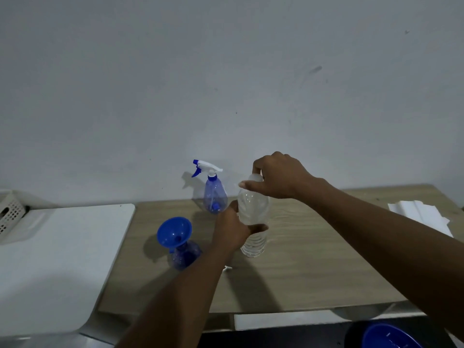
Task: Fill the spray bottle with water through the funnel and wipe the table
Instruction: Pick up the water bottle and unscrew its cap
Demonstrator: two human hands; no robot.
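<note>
- Water bottle (253,212): clear plastic, about centre of the wood-look counter (313,259), long axis near vertical. Can't tell if its base sits on the counter or is just off it.
- Left hand (231,229): fingers (258,228) curled round the water bottle's mid-body, full wrap grip.
- Right hand (278,177): on top of the water bottle, fingertips pinching the white cap (254,177). Cap looks on.
- My read: uncapping step, pour not started, wipe not started.
- Spray bottle (185,257): blue, head off, stands left of the water bottle and slightly nearer the person. The blue funnel (174,231) is seated in its neck, mouth facing up.
- Key relation: the funnel mouth lies left of the water bottle and lower than its cap. The left hand sits between the two, so it's the nearer hand.
- The pour likely means tipping the water bottle's long axis leftward until its neck is over the funnel rim.
- Trigger-head spray bottle (215,194): behind the water bottle, slightly left, near the wall. Not in the pour path.
- Paper towels (421,214): far right of the water bottle, well apart; probably for the wipe.
- Risk, as a guess: the funnel-topped spray bottle looks light and top-heavy, so a bump or fast pour could tip it.
</note>
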